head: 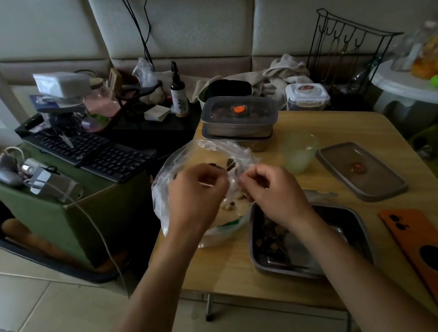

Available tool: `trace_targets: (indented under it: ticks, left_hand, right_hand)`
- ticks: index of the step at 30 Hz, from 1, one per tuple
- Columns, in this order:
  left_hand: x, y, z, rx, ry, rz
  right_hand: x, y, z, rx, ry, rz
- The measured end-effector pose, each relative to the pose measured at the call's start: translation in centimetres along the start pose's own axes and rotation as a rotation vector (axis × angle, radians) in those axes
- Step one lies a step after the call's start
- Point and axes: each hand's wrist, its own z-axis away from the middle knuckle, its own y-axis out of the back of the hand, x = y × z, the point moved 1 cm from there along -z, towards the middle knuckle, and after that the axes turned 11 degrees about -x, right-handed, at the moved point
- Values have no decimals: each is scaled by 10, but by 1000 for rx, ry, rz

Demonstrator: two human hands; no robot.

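Fingers of left hand [196, 196] and right hand [272, 190] curl tight, pinching the open edge of a clear plastic bag [167, 180] that sits on the counter [351, 125] just beside a metal tray [353, 221].

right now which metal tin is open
The tin under the right hand: its lid lies beside it. The stacked tins behind are covered.

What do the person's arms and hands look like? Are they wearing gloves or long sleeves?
No gloves and no long sleeves. The left hand and the right hand are bare. The left forearm and the right forearm are bare too, down to the picture's bottom edge. No watch or bracelet shows on either wrist. It is too dim to tell about rings.
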Motion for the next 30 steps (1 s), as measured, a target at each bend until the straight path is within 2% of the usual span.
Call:
trace_targets:
  ticks: [2,7,10,16,20,26,30]
  left_hand:
    - [4,-6,4,-48,-40,-36]
    - [5,-6,4,-32,-71,-87]
    - [4,-9,4,-53,-77,-78]
    - [3,-9,2,102,-133,-207]
    - [4,-12,3,66,-214,-319]
    - [-2,-8,1,31,-207,-272]
    - [-2,-12,2,18,-233,-325]
  right_hand:
    - [-2,-2,1,-2,19,61]
    - [-6,-3,3,-48,12,-48]
    - [-5,-2,3,10,0,-27]
    - [-4,-4,3,27,-15,126]
    - [-9,-8,6,26,19,156]
    - [-9,-8,4,-80,40,288]
    - [-11,-11,4,-9,28,286]
